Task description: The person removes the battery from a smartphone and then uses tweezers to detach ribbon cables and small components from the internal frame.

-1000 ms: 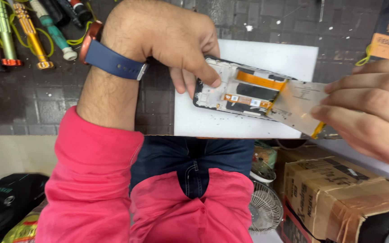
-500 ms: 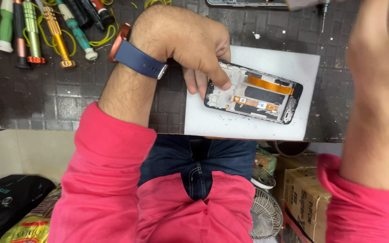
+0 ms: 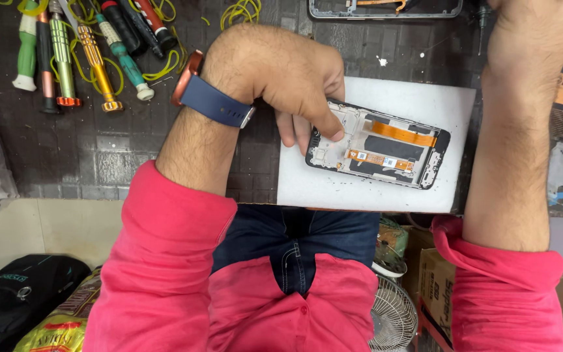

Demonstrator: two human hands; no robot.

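An opened phone with its back off lies on a white mat, showing a black panel and orange flex cables. My left hand, with a blue-strapped watch on the wrist, rests over the phone's left end. Its fingertips press down on that corner and hold it in place. My right arm reaches upward along the right side. Only the heel of my right hand shows at the top edge, and its fingers are out of the picture.
Several coloured screwdrivers and yellow rubber bands lie at the back left of the dark bench. Another phone frame sits at the top edge. Below the bench are a small fan, a cardboard box and a black bag.
My right hand, which held a clear film at the phone's right end, has lifted away and up out of the picture. My left hand stays on the phone.
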